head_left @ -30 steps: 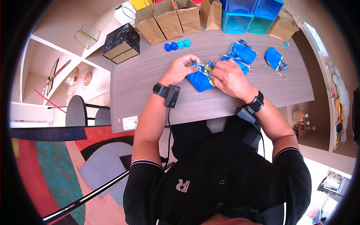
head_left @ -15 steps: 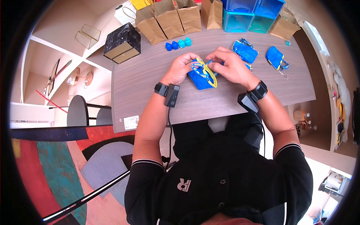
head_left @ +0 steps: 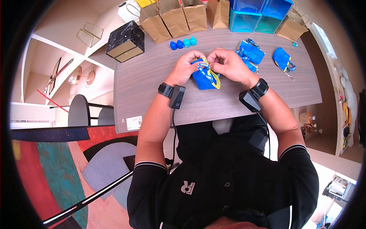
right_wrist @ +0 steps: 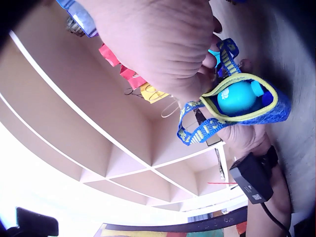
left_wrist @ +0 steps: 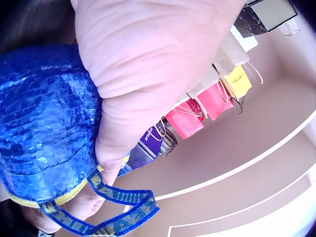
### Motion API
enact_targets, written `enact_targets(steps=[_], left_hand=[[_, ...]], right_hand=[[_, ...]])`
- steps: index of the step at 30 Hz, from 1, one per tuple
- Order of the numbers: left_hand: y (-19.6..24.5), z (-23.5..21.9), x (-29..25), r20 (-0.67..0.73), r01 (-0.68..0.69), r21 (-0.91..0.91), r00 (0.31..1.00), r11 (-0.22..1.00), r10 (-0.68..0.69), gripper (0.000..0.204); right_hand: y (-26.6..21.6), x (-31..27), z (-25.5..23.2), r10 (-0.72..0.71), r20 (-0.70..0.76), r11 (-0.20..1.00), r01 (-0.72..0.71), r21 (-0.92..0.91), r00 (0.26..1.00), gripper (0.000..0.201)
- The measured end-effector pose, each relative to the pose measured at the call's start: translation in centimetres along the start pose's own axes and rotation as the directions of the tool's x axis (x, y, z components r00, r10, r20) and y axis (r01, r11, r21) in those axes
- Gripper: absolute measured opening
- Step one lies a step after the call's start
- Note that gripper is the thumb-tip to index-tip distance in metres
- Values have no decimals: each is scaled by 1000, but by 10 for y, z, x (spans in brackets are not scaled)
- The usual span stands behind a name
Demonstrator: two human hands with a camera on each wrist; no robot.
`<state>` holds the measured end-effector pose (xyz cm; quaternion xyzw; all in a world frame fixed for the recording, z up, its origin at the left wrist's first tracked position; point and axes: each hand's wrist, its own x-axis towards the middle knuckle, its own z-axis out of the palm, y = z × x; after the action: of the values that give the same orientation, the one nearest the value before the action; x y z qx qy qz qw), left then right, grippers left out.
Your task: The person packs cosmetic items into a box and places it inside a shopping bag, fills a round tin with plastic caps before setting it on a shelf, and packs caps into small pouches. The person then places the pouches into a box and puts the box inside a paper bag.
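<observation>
Four little blue bottles (head_left: 183, 43) stood close together on the table (head_left: 206, 107), right of a black box (head_left: 124, 41) and near the tall paper bags (head_left: 175, 21) at the far side. Next came the left hand (head_left: 183, 71). Its thumb and fingers gripped one side of a small blue bag (head_left: 202, 81) with yellow trim. That bag was between the two hands, with its mouth open. A round light blue thing (right_wrist: 234, 98) sat inside it. The bag's loop handles (right_wrist: 205, 132) flopped about, and one might catch a finger and pull the mouth crooked. If the left hand let its side go, the bag could tip and the round thing could roll out.

The right hand (head_left: 234, 66) had bent fingers and pinched at the top edge of that bag. Just what its tips had, I cannot tell. A hard tug there could twist the bag. To the right lay more blue bags (head_left: 252, 52), bunched up, so their straps could get tangled. One last blue bag (head_left: 281, 59) lay apart, farthest right, with a little chain (head_left: 290, 77) beside it.
</observation>
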<state>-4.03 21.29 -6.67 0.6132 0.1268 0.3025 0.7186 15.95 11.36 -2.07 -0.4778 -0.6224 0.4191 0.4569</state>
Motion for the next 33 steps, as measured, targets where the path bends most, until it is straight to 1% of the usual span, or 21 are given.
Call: enact_targets(steps=[2,4,5,7,8,10,14,16,17,18,19,20,22,23,25,26,28,29,30,32,33], left_hand=[[-1,-1,1,4,-22,-27,1000,999,22,17],[-2,-1,1,8,-18,-33,1000,999,19,18],[-2,-1,1,11,-15,-40,1000,999,16,18],[-2,0,1,13,-19,-58,1000,998,20,19],[-2,1,1,14,-22,-76,1000,997,23,20],[-3,-3,0,28,-10,-59,1000,998,12,21],[1,0,-1,43,21,-35,999,999,-19,23],[2,1,-2,38,25,-16,999,1000,-25,24],[2,1,-2,36,31,6,999,999,-32,24],[0,0,-2,35,31,5,999,1000,-31,24],[-4,-3,-1,29,14,10,999,1000,-14,25],[-4,-3,0,22,-3,15,1000,1000,3,25],[-6,-6,1,14,-2,4,1000,1000,2,24],[-6,-6,1,6,-2,-8,1000,1000,3,23],[-5,-9,0,-1,-8,-5,1000,1000,8,22],[-3,-8,1,-8,-14,-1,1000,1000,14,21],[0,-6,-1,-5,-8,10,1000,1000,8,20],[3,-4,-1,-3,-1,21,1000,1000,1,19],[4,-2,-2,-2,-3,21,1000,1000,3,19],[5,1,-2,-11,35,39,999,999,-35,15],[5,1,-3,-9,37,39,999,999,-36,15]], right_hand=[[-2,-2,2,-17,-12,1000,17,-23,1000,11],[-3,-3,3,-103,-29,993,101,-53,994,11],[-3,-3,3,-103,-29,993,101,-53,994,11],[-1,-4,4,-140,-55,990,140,3,989,10],[-3,-3,2,-141,-56,990,141,3,989,10],[-10,-2,-6,-112,64,994,112,17,992,4],[-17,0,-11,-155,72,988,155,9,985,4],[-18,1,-12,-83,88,996,85,-18,993,5],[-22,0,-12,-83,89,996,84,-18,993,5],[-29,0,-13,-56,125,998,59,-19,991,6],[-35,0,-14,-30,160,999,33,-19,987,6],[-39,0,-15,-29,160,999,32,-19,987,6],[-44,-2,-18,33,226,993,-6,-121,974,6],[-44,-2,-19,34,226,993,-6,-121,974,6],[-45,-2,-23,39,278,999,-34,-23,960,10],[-40,-1,-26,39,278,999,-34,-24,960,10],[-25,1,-31,112,232,993,-99,-66,966,20],[-23,0,-28,111,231,993,-98,-68,967,20],[-22,-2,-24,106,201,993,-91,-82,974,22],[-24,-4,-18,99,168,992,-84,-95,981,25],[-25,-3,-15,133,163,984,-111,-138,978,24]])
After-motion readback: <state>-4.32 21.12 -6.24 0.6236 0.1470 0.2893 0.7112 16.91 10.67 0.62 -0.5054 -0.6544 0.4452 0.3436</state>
